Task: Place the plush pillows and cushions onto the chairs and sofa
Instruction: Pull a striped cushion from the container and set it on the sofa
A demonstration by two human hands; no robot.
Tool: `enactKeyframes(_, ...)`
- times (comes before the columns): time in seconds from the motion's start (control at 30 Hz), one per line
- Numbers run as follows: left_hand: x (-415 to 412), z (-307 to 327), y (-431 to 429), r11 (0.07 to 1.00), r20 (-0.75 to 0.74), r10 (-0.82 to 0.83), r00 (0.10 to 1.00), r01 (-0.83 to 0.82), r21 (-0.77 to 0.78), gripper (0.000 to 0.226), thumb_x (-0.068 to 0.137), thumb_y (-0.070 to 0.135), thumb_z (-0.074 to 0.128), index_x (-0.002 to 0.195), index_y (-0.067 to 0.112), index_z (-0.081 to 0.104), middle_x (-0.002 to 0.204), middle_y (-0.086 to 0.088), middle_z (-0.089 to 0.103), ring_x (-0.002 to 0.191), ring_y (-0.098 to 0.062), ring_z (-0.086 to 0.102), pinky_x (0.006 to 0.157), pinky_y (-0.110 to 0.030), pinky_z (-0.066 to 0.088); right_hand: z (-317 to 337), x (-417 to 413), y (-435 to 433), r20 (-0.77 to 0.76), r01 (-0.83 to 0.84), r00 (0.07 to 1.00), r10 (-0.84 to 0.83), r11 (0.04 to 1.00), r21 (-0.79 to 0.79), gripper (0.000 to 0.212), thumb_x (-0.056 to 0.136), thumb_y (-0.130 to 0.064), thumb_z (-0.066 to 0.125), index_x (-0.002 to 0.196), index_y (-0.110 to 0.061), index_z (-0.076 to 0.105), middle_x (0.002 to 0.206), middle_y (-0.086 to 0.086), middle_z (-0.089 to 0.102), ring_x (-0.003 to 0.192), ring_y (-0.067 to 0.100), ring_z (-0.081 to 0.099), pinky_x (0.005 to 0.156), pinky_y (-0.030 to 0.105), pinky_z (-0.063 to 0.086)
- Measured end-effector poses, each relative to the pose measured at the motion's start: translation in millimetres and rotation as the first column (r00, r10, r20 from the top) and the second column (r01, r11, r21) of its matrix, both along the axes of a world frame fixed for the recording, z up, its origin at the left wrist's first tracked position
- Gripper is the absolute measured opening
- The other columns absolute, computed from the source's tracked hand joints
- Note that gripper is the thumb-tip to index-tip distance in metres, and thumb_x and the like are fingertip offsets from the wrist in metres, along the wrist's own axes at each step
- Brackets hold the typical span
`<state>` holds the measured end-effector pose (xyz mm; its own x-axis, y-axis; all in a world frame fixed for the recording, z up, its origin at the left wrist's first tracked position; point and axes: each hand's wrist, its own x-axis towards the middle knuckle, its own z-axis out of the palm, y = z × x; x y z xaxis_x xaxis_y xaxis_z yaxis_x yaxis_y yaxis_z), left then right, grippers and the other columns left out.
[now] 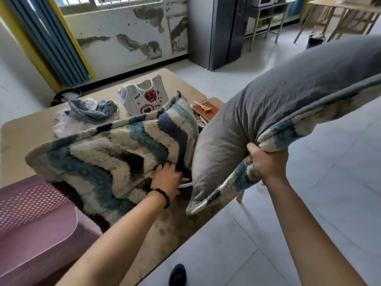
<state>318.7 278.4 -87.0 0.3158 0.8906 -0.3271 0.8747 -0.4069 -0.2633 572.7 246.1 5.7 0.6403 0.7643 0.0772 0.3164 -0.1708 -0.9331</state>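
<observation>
Pick-up step, 2 pillows at once, none seated yet.

L hand (168, 178): fingers curled into the near right corner of the plush blue-white-black zigzag pillow (107, 157), pinching pile & what looks like white piping. That pillow rests tilted on the beige worktop (20, 141), near-left part. Its near edge is just beside the pink perforated plastic basket (37, 223) at the near left corner; can't tell if they touch.

R hand (268, 162): fist clamped on the seam edge of the 2nd pillow, grey fabric back w/ same zigzag plush front (278, 104). It's held up in the air off the worktop's right edge, grey side up, 1 corner drooping toward that edge.

Far side of worktop: crumpled grey-blue cloth (92, 112), white apple-print bib (144, 98), brown book w/ small brush (206, 109) by the far right corner.

No chair or sofa clearly in view. A pale leg (240, 196) under the grey pillow may be a chair; can't tell.

Next move, as I judge it:
- Lift the L pillow clear of the worktop w/o snagging basket or cloth.
- Both grips are at an edge or corner only, so expect sag & swing. Keep them firm.
- Turn to find the seats, then set each pillow down flat or leaning on a backrest.
</observation>
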Motion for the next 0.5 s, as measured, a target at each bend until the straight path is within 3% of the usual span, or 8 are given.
enactKeyframes(0.1, 5, 0, 6, 0.998, -0.045, -0.061, 0.997, 0.062, 0.008, 0.036, 0.092, 0.038, 0.066, 0.121, 0.019, 0.067, 0.124, -0.008, 0.061, 0.116, -0.030, 0.055, 0.095, -0.041, 0.044, 0, -3, 0, 0.000, 0.023, 1.000, -0.023, 1.000, 0.004, 0.058, 0.084, -0.013, 0.077, 0.135, 0.001, 0.055, 0.122, 0.005, 0.058, 0.111, 0.016, 0.053, 0.088, 0.010, 0.031)
enactKeyframes(0.2, -8, 10, 10, 0.995, -0.093, -0.092, 0.991, 0.088, -0.048, 0.022, 0.092, 0.030, 0.065, 0.108, 0.016, 0.072, 0.109, -0.005, 0.070, 0.101, -0.028, 0.065, 0.083, -0.040, 0.056, -4, -9, -3, -0.001, 0.023, 1.000, -0.023, 1.000, -0.021, 0.057, 0.085, -0.015, 0.077, 0.135, 0.001, 0.056, 0.136, 0.016, 0.060, 0.128, 0.030, 0.054, 0.103, 0.025, 0.037)
enactKeyframes(0.3, -34, 31, 11, 0.993, -0.155, -0.104, 0.982, 0.095, -0.067, 0.023, 0.088, 0.033, 0.069, 0.104, 0.016, 0.072, 0.105, -0.003, 0.071, 0.098, -0.026, 0.067, 0.074, -0.037, 0.053, -16, -22, -6, -0.002, 0.009, 1.000, -0.009, 0.998, -0.063, 0.043, 0.085, -0.015, 0.075, 0.124, 0.001, 0.063, 0.123, 0.016, 0.064, 0.124, 0.033, 0.058, 0.103, 0.031, 0.040)
enactKeyframes(0.4, -72, 43, 7, 0.996, -0.204, -0.090, 0.975, 0.082, -0.046, 0.044, 0.082, 0.045, 0.075, 0.116, 0.018, 0.069, 0.116, -0.003, 0.065, 0.110, -0.026, 0.060, 0.086, -0.038, 0.051, -27, -43, -5, -0.022, -0.027, 0.999, 0.025, 0.997, -0.077, 0.038, 0.085, -0.016, 0.076, 0.118, 0.000, 0.066, 0.122, 0.015, 0.067, 0.120, 0.031, 0.060, 0.100, 0.029, 0.041)
enactKeyframes(0.5, -104, 32, -11, 0.999, -0.146, 0.030, 0.989, -0.035, -0.031, 0.053, 0.081, 0.051, 0.071, 0.127, 0.026, 0.063, 0.130, -0.004, 0.055, 0.123, -0.028, 0.049, 0.098, -0.039, 0.042, -36, -60, -5, -0.138, -0.053, 0.990, 0.035, 0.991, -0.122, 0.041, 0.079, -0.027, 0.076, 0.112, -0.003, 0.068, 0.116, 0.011, 0.070, 0.114, 0.029, 0.064, 0.094, 0.024, 0.042)
